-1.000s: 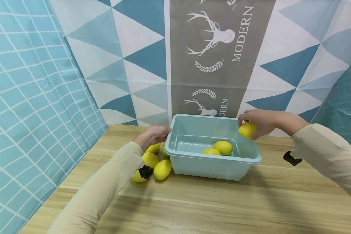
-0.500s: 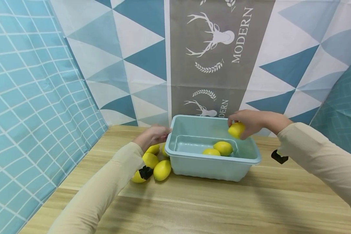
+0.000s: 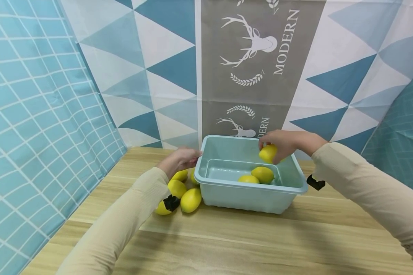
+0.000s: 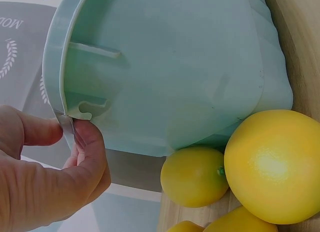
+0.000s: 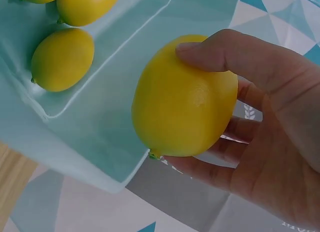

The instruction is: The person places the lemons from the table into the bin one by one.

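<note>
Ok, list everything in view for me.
Bin: one, pale blue-green, on the table
Inside lemons: three, yellow, in the bin
Held lemon: one, yellow, at the bin's opening
Loose lemons: at least five, yellow, left of the bin
Table: one, light wood, under the bin
Wall coverings: several, blue, white and grey, behind and beside
Fixtures: two, black, one per sleeve
Sleeves: two, beige, left and right
Left hand: one, gripping the bin
Right hand: one, holding its lemon

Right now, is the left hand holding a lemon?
No, the left hand pinches the tub's rim, apart from the lemons beside the tub.
</note>
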A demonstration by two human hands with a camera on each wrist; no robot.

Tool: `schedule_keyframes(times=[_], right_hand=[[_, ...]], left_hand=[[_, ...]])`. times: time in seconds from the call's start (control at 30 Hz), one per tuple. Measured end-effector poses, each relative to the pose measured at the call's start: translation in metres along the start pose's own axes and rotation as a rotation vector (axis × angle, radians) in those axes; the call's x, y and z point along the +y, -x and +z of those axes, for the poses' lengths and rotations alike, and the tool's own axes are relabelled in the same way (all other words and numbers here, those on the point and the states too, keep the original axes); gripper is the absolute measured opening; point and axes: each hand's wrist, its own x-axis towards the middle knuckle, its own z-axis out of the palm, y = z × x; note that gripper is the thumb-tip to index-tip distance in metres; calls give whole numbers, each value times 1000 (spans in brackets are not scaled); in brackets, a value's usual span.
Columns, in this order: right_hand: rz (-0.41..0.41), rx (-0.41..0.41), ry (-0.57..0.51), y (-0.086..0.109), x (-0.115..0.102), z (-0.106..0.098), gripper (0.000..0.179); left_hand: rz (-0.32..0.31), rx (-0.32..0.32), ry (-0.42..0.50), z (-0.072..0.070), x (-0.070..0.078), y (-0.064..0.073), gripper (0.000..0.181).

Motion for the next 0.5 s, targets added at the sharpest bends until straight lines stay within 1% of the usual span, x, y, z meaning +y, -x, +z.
schedule_keyframes(times=[0.1,0.2,0.33,0.43,0.5], right_hand=[[-19,6,-13,-5,-1,2,42],[-39,28,-1,-9,-1,5,42],[-73,62,11,-13,-2,7,45],[-66,86,-6,-14,-1,8,47],[-43,98,-14,-14,1,9,46]], left_hand=[[-4,0,6,0,0,0,39],[-5,-4,16,1,1,0,39],[-5,1,-1,0,0,0,38],[-3,6,-17,0,0,0,39],[-2,8,-22,0,1,0,39]])
